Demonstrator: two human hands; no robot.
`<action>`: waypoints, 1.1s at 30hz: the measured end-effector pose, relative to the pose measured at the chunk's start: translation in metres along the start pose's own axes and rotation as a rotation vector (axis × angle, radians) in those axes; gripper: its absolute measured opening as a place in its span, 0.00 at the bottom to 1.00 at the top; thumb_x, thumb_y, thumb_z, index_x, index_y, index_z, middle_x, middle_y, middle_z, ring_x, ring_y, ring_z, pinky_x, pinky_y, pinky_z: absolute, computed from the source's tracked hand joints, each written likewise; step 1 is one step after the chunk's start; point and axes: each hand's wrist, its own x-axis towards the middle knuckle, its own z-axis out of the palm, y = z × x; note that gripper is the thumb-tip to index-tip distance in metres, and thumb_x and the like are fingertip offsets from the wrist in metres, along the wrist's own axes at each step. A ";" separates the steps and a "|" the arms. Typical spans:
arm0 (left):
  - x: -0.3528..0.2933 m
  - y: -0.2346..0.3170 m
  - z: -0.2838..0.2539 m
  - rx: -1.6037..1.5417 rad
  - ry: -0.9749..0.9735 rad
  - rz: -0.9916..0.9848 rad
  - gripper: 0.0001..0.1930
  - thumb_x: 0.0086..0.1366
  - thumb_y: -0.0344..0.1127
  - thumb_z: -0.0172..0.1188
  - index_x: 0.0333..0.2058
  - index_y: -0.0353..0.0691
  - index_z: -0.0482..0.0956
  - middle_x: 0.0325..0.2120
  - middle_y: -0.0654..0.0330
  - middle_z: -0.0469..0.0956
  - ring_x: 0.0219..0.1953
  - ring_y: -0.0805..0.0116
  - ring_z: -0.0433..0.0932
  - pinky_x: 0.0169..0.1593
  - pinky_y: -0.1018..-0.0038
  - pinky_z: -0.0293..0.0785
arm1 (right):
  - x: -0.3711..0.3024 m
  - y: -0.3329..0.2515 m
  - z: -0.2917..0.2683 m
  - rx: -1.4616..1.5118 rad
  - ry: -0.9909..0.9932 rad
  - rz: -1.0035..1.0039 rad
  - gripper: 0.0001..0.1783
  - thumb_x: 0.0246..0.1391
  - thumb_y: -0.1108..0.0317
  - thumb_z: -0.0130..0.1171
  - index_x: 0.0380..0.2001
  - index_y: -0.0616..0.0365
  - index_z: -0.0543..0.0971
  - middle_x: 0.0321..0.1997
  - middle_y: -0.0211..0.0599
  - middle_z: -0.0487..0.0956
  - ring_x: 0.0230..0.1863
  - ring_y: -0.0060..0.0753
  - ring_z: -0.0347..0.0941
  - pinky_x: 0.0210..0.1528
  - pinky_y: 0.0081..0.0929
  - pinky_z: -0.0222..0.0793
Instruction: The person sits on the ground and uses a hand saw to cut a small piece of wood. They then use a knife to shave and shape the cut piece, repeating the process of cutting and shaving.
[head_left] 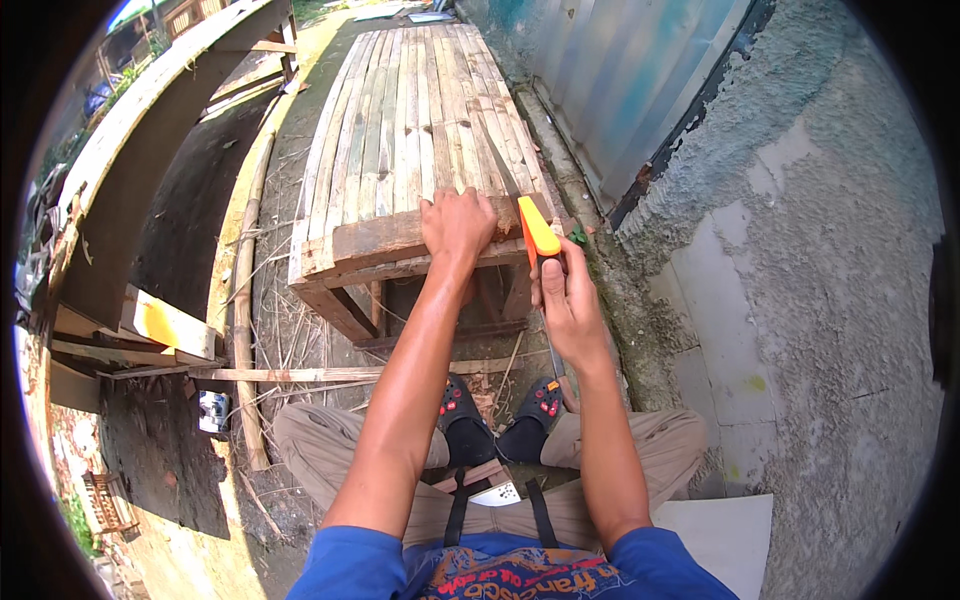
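Note:
My left hand point(458, 222) presses down on a rough brown wooden board point(380, 238) along the near end of a bamboo-slat bench point(400, 130), its fingers curled over the top. My right hand point(572, 310) is closed around the black grip of what looks like a handsaw point(540, 228), its yellow and orange part upright beside the board's right end. A thin grey strip shows below that hand, seen edge-on. How far the tool touches the wood is hard to make out.
A rough concrete wall point(790, 250) and a corrugated metal panel point(640, 70) run along the right. At left stands a wooden structure point(165, 130), with a bamboo pole point(248, 300) on the ground. My feet in dark clogs point(540, 400) are below the bench; a white sheet point(715, 535) lies lower right.

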 end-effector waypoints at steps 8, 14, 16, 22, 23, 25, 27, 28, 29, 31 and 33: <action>0.007 0.005 -0.003 0.001 -0.015 0.004 0.21 0.68 0.44 0.47 0.39 0.37 0.87 0.38 0.44 0.84 0.48 0.50 0.80 0.57 0.51 0.67 | 0.001 0.014 -0.003 -0.055 0.292 0.140 0.24 0.75 0.49 0.39 0.50 0.62 0.70 0.21 0.41 0.76 0.22 0.40 0.77 0.26 0.41 0.68; 0.004 0.001 -0.010 -0.004 -0.135 -0.003 0.24 0.71 0.46 0.43 0.43 0.34 0.85 0.44 0.42 0.82 0.50 0.45 0.79 0.62 0.46 0.64 | -0.063 -0.016 -0.010 -0.233 0.346 0.094 0.17 0.64 0.59 0.65 0.41 0.65 0.79 0.30 0.29 0.79 0.29 0.19 0.70 0.34 0.24 0.69; 0.001 -0.001 -0.008 0.002 -0.121 -0.006 0.23 0.70 0.45 0.44 0.43 0.35 0.86 0.43 0.42 0.83 0.49 0.46 0.80 0.60 0.48 0.66 | -0.109 -0.023 -0.027 -0.101 0.389 0.261 0.13 0.65 0.64 0.65 0.36 0.62 0.75 0.24 0.26 0.74 0.21 0.15 0.67 0.23 0.20 0.63; -0.003 0.005 -0.006 0.021 -0.078 -0.003 0.22 0.69 0.44 0.46 0.41 0.34 0.85 0.41 0.43 0.82 0.48 0.48 0.80 0.58 0.51 0.68 | -0.175 -0.071 -0.042 -0.002 0.350 0.373 0.14 0.62 0.74 0.64 0.48 0.70 0.77 0.35 0.33 0.80 0.35 0.19 0.75 0.38 0.21 0.70; -0.001 0.005 -0.004 0.050 -0.077 0.006 0.22 0.70 0.44 0.46 0.41 0.35 0.85 0.40 0.43 0.82 0.48 0.48 0.80 0.58 0.50 0.68 | -0.155 -0.067 -0.035 0.007 0.354 0.365 0.14 0.62 0.73 0.64 0.48 0.70 0.77 0.35 0.34 0.81 0.36 0.20 0.75 0.39 0.22 0.71; -0.002 -0.004 -0.001 0.049 -0.062 0.007 0.22 0.70 0.45 0.46 0.41 0.35 0.85 0.41 0.43 0.82 0.48 0.48 0.80 0.58 0.50 0.67 | -0.080 -0.047 -0.016 -0.125 0.319 0.317 0.16 0.64 0.68 0.64 0.47 0.70 0.78 0.36 0.39 0.82 0.36 0.24 0.76 0.40 0.26 0.72; 0.001 0.005 0.000 0.022 -0.048 0.032 0.22 0.70 0.45 0.46 0.41 0.35 0.85 0.42 0.43 0.82 0.48 0.48 0.80 0.58 0.49 0.67 | -0.006 -0.012 0.002 -0.147 0.311 0.186 0.17 0.65 0.64 0.62 0.47 0.69 0.77 0.34 0.44 0.82 0.34 0.29 0.76 0.41 0.32 0.72; 0.003 0.005 0.000 0.010 -0.042 0.033 0.21 0.70 0.45 0.47 0.41 0.35 0.85 0.42 0.43 0.82 0.49 0.48 0.80 0.58 0.49 0.67 | 0.023 -0.002 0.013 -0.136 0.375 0.017 0.16 0.64 0.62 0.64 0.42 0.68 0.78 0.28 0.31 0.77 0.28 0.23 0.66 0.33 0.28 0.67; 0.007 0.006 -0.002 0.000 -0.036 0.030 0.21 0.70 0.45 0.47 0.41 0.35 0.85 0.42 0.43 0.82 0.49 0.48 0.80 0.58 0.48 0.67 | 0.042 0.005 0.015 -0.202 0.376 -0.019 0.18 0.64 0.61 0.64 0.43 0.68 0.78 0.28 0.34 0.77 0.28 0.25 0.67 0.34 0.30 0.68; 0.007 0.004 -0.003 0.012 -0.065 0.001 0.21 0.70 0.45 0.47 0.41 0.36 0.85 0.43 0.43 0.82 0.49 0.48 0.80 0.59 0.48 0.66 | 0.045 -0.005 0.017 -0.182 0.330 0.048 0.18 0.64 0.63 0.63 0.47 0.68 0.77 0.34 0.46 0.80 0.35 0.40 0.75 0.41 0.36 0.71; 0.006 0.005 -0.003 0.011 -0.086 -0.002 0.21 0.69 0.45 0.47 0.42 0.36 0.85 0.42 0.44 0.82 0.49 0.47 0.80 0.59 0.48 0.66 | 0.028 -0.013 0.010 -0.198 0.301 0.145 0.20 0.64 0.64 0.62 0.51 0.69 0.77 0.40 0.56 0.83 0.41 0.50 0.82 0.46 0.40 0.74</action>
